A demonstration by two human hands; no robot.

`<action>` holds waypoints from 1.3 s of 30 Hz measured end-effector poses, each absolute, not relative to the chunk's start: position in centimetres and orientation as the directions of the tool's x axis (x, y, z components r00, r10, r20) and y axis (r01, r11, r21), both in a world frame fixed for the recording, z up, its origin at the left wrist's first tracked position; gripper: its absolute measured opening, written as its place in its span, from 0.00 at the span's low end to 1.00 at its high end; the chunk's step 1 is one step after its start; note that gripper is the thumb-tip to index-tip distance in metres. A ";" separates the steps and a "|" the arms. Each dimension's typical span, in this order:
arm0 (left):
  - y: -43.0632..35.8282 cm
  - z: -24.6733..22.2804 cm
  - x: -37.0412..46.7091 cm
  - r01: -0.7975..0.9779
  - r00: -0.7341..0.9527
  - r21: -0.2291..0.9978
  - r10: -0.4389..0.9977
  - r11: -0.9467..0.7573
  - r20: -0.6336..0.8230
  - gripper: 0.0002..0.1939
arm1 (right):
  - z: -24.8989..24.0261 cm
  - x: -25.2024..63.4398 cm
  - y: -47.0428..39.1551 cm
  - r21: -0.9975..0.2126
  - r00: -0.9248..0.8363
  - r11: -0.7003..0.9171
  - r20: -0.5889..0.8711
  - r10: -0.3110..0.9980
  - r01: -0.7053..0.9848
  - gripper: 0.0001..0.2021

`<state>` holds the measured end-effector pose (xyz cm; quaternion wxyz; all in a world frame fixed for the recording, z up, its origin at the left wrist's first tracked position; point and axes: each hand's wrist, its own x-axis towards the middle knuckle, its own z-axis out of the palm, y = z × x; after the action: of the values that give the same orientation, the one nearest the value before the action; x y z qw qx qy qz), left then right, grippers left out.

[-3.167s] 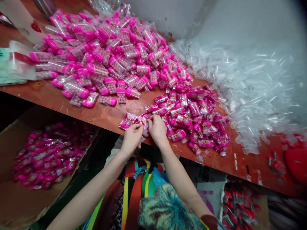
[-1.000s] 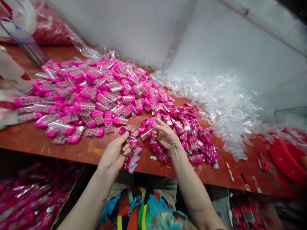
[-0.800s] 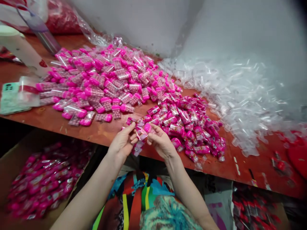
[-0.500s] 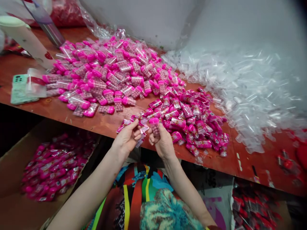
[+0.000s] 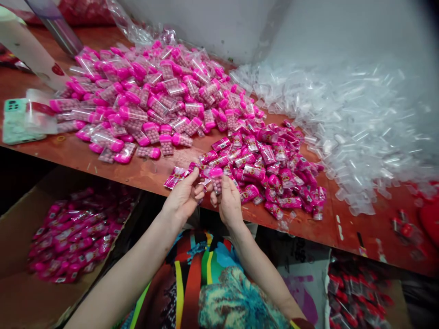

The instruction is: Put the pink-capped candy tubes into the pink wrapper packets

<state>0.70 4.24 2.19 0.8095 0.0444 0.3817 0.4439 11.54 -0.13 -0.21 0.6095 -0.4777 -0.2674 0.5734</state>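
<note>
From the head camera I have both forearms reaching in from the near side, angled toward each other, so the hands meet low over the near edge of the bench. My left hand is turned inward, fingers curled, thumb and forefinger pinching some printed pink wrappers; these stick out to the left, past the thumb. My right hand is half closed, thumb and bent fingers gripping a small clear bottle of pink balls, its pink cap pointing to the far side. The bottle sits just beside the left fingertips; I cannot tell whether it touches the wrappers. Right of the hands lies a heap of wrapped bottles; at the far left is a bigger pile of unwrapped bottles. Clear plastic pieces spread over the far right.
</note>
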 end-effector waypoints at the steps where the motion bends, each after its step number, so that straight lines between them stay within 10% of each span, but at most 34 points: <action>1: 4.2 2.2 0.7 -0.676 0.318 0.425 0.758 0.602 -0.569 0.12 | -0.2 11.6 -0.1 -0.888 0.186 -0.133 -0.235 0.954 -0.440 0.15; 13: 3.2 2.5 0.3 -0.584 0.363 0.538 0.789 0.608 -0.497 0.15 | 0.0 11.1 -1.8 -0.992 0.267 -0.043 -0.073 0.961 -0.119 0.18; 21: 2.8 2.1 0.0 -0.529 0.440 0.567 0.775 0.632 -0.454 0.14 | -0.1 11.1 -1.5 -0.834 -0.011 -0.281 -0.314 0.949 -0.474 0.22; 29: 1.8 1.8 0.7 -0.480 0.407 0.614 0.779 0.627 -0.477 0.17 | -0.4 11.8 -1.5 -0.990 0.285 -0.056 -0.091 0.954 -0.128 0.19; 35: 1.9 1.4 0.5 -0.418 0.410 0.693 0.803 0.587 -0.433 0.20 | 0.2 10.8 -1.3 -0.889 0.126 -0.242 -0.312 0.942 -0.388 0.18; 39: 1.5 1.2 0.5 -0.408 0.401 0.659 0.773 0.632 -0.492 0.18 | 0.2 10.7 -1.5 -0.991 0.318 -0.071 -0.103 0.942 -0.111 0.15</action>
<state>0.47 1.54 1.24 0.8064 0.2241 0.4070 0.3660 10.72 -1.46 0.18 0.5766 -0.5716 -0.3637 0.4567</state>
